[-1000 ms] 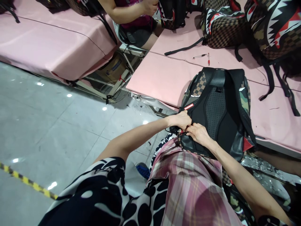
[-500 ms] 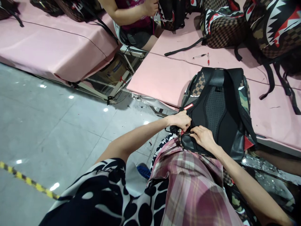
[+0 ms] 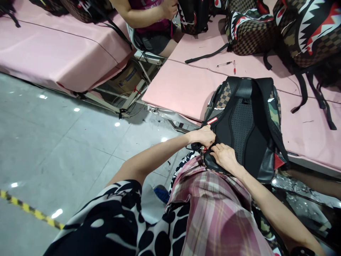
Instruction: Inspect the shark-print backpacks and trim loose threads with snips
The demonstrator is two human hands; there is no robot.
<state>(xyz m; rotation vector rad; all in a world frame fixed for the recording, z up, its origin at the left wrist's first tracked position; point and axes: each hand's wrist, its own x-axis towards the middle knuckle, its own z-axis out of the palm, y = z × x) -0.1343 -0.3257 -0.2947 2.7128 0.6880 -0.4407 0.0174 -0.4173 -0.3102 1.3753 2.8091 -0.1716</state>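
Observation:
A black backpack [image 3: 241, 124] with checkered and camouflage sides leans on the table edge and my lap, its padded back and shoulder straps facing me. At its lower left, my left hand [image 3: 204, 136] is closed on the strap's lower part, below a small red label [image 3: 212, 121]. My right hand [image 3: 223, 156] lies just beside it, fingers pinched near the bag's bottom corner. What sits between the right fingertips is too dark and small to make out. A red triangular patch [image 3: 278, 161] shows at the bag's lower right.
Several shark-mouth backpacks [image 3: 252, 33] stand on the pink-covered table [image 3: 176, 89], with loose straps hanging. Two pens [image 3: 224, 64] lie behind my bag. Across the table, another person's arm [image 3: 145, 17] works at a bag. A second pink table [image 3: 66, 46] stands left, over a cardboard box [image 3: 129, 78].
My right hand has shifted slightly left, closer to my left hand, and the thin dark item at its fingertips is now mostly hidden. My left hand stays in place on the bag.

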